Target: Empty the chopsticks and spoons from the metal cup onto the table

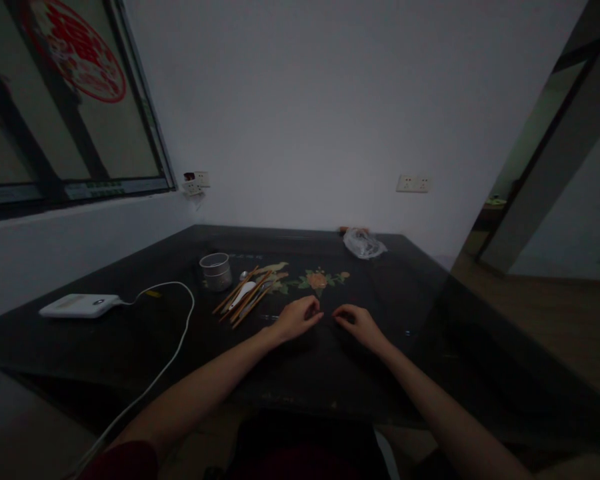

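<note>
Both hands are over the dark table (310,373), their fingertips turned toward each other with a small gap between. My left hand (295,319) is open and holds nothing; its fingers curve loosely, apart from the thumb. Likewise empty and open, my right hand (362,325) has curved fingers and a thumb held off them. Several wooden chopsticks (253,307) lie left of my left hand. Among them are a white spoon (242,296) and metal spoons, one with its bowl (244,275) showing. Behind and left of these stands a clear, ridged cup (216,273).
A white box-shaped device (83,305) lies at the left, its white cable (183,337) running over the table's near edge. Toward the back right sits a crumpled clear plastic bag (364,244). A wall (300,133) borders the table's far side; flowers (317,279) decorate the tabletop.
</note>
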Demonstrator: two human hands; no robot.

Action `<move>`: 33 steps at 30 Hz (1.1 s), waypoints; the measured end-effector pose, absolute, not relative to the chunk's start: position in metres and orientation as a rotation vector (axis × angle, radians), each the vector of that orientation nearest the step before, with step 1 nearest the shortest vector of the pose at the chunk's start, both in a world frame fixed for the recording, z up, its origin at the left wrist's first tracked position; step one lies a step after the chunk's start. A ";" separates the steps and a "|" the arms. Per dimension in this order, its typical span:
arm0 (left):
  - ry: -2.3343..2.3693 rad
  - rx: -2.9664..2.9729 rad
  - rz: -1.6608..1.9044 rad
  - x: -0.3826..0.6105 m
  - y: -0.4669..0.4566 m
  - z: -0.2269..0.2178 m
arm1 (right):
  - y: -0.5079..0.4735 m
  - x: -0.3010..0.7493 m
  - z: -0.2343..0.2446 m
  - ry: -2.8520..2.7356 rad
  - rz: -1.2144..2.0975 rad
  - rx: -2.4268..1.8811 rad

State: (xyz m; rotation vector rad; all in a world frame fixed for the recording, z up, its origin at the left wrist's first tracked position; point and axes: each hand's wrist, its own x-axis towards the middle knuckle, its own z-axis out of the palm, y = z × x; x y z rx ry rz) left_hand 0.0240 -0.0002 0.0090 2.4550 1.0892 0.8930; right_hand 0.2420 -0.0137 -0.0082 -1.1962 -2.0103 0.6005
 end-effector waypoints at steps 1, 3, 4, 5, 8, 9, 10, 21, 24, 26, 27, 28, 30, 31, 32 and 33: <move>1.109 2.451 0.859 0.024 -0.002 0.004 | -0.013 0.242 -0.009 -2.003 0.597 -1.210; 1.128 2.455 0.789 0.019 -0.003 -0.001 | -0.013 0.242 -0.010 -1.994 0.588 -1.226; 1.124 2.467 0.750 0.017 -0.002 -0.001 | -0.013 0.242 -0.010 -1.994 0.582 -1.232; 1.112 2.489 0.709 0.014 -0.001 0.000 | -0.012 0.242 -0.010 -1.998 0.575 -1.238; 1.067 2.576 0.606 0.011 0.002 0.005 | -0.012 0.242 -0.011 -2.004 0.568 -1.248; 1.060 2.602 0.584 0.011 0.003 0.006 | -0.012 0.242 -0.011 -2.004 0.572 -1.248; 1.056 2.624 0.565 0.011 0.003 0.007 | -0.012 0.242 -0.011 -2.006 0.576 -1.247; 1.019 2.701 0.488 0.011 0.003 0.004 | -0.014 0.241 -0.007 -2.030 0.589 -1.250; 1.034 2.701 0.487 0.012 0.003 0.004 | -0.014 0.241 -0.006 -2.027 0.600 -1.249; 1.048 2.702 0.485 0.012 0.003 0.004 | -0.014 0.241 -0.006 -2.029 0.603 -1.252; 1.049 2.702 0.482 0.012 0.003 0.004 | -0.014 0.242 -0.006 -2.031 0.602 -1.255; 1.043 2.702 0.478 0.012 0.003 0.004 | -0.014 0.242 -0.006 -2.034 0.600 -1.259; 1.032 2.696 0.473 0.013 0.002 0.005 | -0.014 0.242 -0.006 -2.037 0.593 -1.266; 1.031 2.691 0.470 0.013 0.001 0.006 | -0.013 0.242 -0.006 -2.039 0.589 -1.265; 1.032 2.684 0.468 0.013 0.001 0.006 | -0.013 0.242 -0.007 -2.041 0.584 -1.263; 1.036 2.678 0.465 0.013 0.000 0.007 | -0.013 0.242 -0.007 -2.044 0.578 -1.263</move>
